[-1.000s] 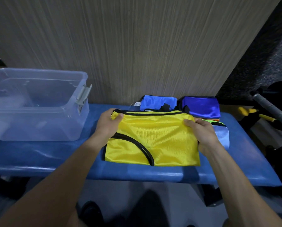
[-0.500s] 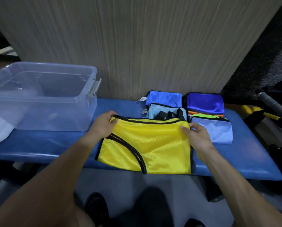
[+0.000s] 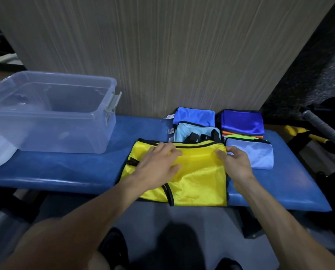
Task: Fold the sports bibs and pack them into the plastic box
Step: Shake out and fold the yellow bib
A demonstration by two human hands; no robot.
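The left hand (image 3: 158,164) lies flat with fingers spread on the yellow bib (image 3: 197,176), whose long axis runs along the table's (image 3: 75,168) front edge; the right hand (image 3: 234,162) pinches the bib's right edge.

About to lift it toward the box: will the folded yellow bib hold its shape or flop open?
Likely floppy: the yellow bib is thin mesh overhanging the bench edge. Probably slippery and light, so support it underneath.

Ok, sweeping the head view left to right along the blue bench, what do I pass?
Clear plastic box → left hand flat on the yellow bib → right hand at that bib's right edge → pale lilac folded bib → grey-gripped handle off the bench's right end.
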